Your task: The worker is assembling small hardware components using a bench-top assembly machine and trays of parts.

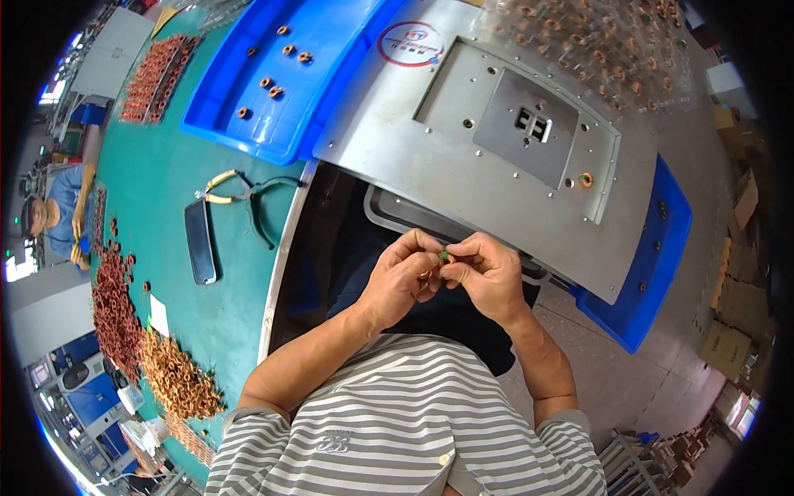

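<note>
Left hand [405, 277] and right hand [490, 277]: fingertips closed on 1 green-and-copper coil [444, 257], near centre | metal plate [389, 124], far right of it: 1 loose coil [586, 179] | far-left blue tray [331, 58]: 7 copper coils [289, 50] | right blue tray [630, 318]: at least 3 | left worktop [157, 198]: 1 phone [200, 242], 2 uncountable piles [178, 376]

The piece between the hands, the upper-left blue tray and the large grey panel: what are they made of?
Held piece: perhaps copper wire with a green core, judging by colour; too small to be sure.
Blue tray: likely smooth, glossy plastic, showing bright highlights.
Grey panel: probably satin metal, with a soft sheen.
</note>
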A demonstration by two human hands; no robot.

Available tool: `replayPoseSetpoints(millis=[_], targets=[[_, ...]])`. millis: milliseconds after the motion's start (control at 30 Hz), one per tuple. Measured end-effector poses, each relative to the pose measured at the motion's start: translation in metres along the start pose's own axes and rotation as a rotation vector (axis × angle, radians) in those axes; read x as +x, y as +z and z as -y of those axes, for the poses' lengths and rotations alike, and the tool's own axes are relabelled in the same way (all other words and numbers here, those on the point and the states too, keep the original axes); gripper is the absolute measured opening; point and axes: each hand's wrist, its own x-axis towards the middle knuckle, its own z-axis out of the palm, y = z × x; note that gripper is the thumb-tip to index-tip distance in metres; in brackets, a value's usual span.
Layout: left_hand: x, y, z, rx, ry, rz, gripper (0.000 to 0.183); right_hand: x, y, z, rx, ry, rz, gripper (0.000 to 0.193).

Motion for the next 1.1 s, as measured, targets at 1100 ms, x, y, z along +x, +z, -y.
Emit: replayPoseSetpoints(millis=[1100], targets=[[0.021,0.012,0.018,0.727,0.163,0.166,0.018,-0.034,-0.043,-0.003,-0.333,-0.212,-0.063,0.014]])
